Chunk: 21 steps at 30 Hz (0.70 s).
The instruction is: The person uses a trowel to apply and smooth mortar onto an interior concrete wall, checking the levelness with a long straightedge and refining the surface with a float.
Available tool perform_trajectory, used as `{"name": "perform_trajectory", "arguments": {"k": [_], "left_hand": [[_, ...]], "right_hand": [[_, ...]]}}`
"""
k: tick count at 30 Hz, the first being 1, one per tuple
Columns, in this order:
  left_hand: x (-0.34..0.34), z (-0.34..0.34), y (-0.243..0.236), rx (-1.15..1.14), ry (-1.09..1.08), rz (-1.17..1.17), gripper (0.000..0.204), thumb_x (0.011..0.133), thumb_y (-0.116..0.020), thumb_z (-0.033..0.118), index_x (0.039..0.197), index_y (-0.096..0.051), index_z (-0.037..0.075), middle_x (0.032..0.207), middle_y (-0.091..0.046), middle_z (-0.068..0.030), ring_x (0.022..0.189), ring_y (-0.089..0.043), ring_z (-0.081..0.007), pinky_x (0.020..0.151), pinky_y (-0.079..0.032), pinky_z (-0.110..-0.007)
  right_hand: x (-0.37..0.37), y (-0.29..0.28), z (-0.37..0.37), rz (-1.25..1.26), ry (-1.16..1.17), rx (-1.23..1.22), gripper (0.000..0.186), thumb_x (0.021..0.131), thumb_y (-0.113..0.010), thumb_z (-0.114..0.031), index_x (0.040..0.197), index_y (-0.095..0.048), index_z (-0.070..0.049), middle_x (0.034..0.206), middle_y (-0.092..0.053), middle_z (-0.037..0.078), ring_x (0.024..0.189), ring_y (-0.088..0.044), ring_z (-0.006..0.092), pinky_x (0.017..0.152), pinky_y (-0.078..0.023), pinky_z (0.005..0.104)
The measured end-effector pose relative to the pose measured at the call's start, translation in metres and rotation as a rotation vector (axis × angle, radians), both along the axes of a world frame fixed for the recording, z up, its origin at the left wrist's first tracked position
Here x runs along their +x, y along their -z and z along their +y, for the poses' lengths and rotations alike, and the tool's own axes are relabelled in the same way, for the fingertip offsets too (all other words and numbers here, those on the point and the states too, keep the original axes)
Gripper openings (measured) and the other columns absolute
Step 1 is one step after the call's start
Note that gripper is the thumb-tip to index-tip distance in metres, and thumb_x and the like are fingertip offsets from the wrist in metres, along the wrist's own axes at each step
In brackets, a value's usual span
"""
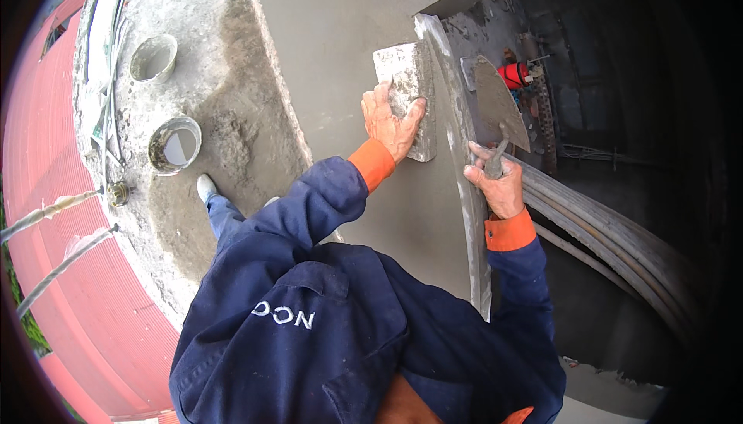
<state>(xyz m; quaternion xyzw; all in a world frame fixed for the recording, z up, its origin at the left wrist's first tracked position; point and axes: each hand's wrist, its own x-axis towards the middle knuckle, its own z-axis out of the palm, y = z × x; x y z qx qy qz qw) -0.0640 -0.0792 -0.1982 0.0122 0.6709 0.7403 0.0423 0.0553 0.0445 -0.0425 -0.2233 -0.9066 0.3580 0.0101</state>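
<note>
My left hand (393,120) grips a pale, mortar-crusted rectangular block (410,64), perhaps a float, lying against the smooth grey rendered surface (325,52). Just to its right, my right hand (497,185) holds the handle of a trowel (499,99), whose grey-coated blade points away from me over the dark opening. A long, narrow, mortar-smeared strip (453,102) runs along the edge of the rendered surface between the block and the trowel, continuing under my right hand toward my body.
Two buckets (160,75) stand on the rough concrete ledge (201,13) at left, beside metal strips. Pink corrugated roofing (46,114) and wrapped bars (50,273) lie beyond. At right, a dark drop holds a red cylinder (513,75) and long poles (596,238). My feet (207,188) are on the ledge.
</note>
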Motion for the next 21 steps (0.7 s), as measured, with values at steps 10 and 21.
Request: {"name": "perform_trajectory", "arguments": {"k": [10, 21], "left_hand": [[0.080, 0.004, 0.066, 0.019, 0.025, -0.077, 0.071, 0.078, -0.074, 0.030, 0.133, -0.039, 0.002, 0.116, -0.047, -0.0186, 0.109, -0.047, -0.0335, 0.096, -0.040, -0.042], [0.114, -0.027, 0.031, 0.107, 0.283, 0.184, 0.080, 0.073, -0.077, 0.031, 0.136, -0.034, 0.006, 0.117, -0.044, -0.0205, 0.111, -0.044, -0.0360, 0.096, -0.038, -0.044]], "right_hand": [[0.000, -0.002, -0.001, -0.027, 0.031, -0.013, 0.046, 0.073, -0.082, -0.015, 0.115, -0.068, -0.004, 0.081, -0.056, -0.005, 0.075, -0.049, 0.0054, 0.071, -0.044, 0.0213], [0.001, 0.002, 0.000, 0.003, 0.047, -0.050, 0.042, 0.074, -0.080, -0.011, 0.114, -0.068, -0.004, 0.080, -0.055, -0.006, 0.075, -0.049, 0.0045, 0.070, -0.043, 0.0204]]}}
